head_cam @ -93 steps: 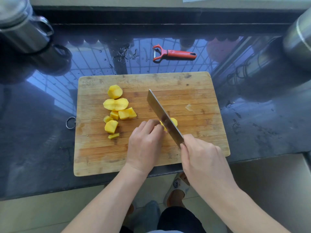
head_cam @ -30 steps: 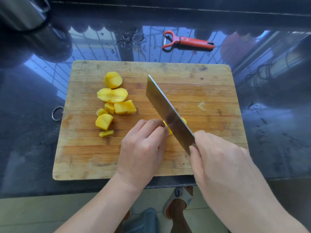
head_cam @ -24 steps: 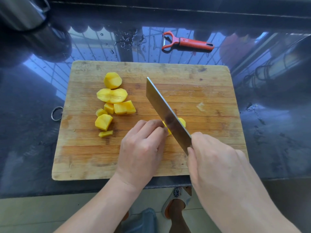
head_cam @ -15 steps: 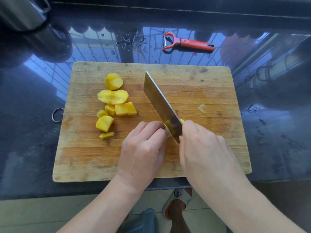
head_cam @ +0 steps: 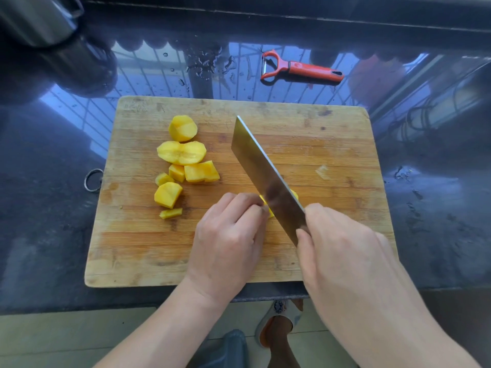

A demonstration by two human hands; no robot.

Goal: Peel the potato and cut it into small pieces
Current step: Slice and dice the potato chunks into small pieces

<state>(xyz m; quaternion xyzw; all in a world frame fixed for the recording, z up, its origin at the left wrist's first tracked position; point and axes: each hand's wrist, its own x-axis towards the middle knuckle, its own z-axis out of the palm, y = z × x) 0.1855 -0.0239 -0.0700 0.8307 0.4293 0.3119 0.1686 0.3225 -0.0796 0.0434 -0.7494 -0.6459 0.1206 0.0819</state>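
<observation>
Cleaver (head_cam: 265, 176) in right hand (head_cam: 342, 251), blade tip pointing far-left across board (head_cam: 332, 144).

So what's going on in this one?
A person is chopping peeled potato on a wooden cutting board. The right hand holds a cleaver over a potato piece that the left hand steadies. Cut chunks lie at the board's left; a red peeler lies on the counter beyond.

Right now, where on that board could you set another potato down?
The cutting board is bare right of the cleaver, and along its near-left edge below the cut potato pieces. It is crowded mid-board, where the left hand and right hand work.
</observation>
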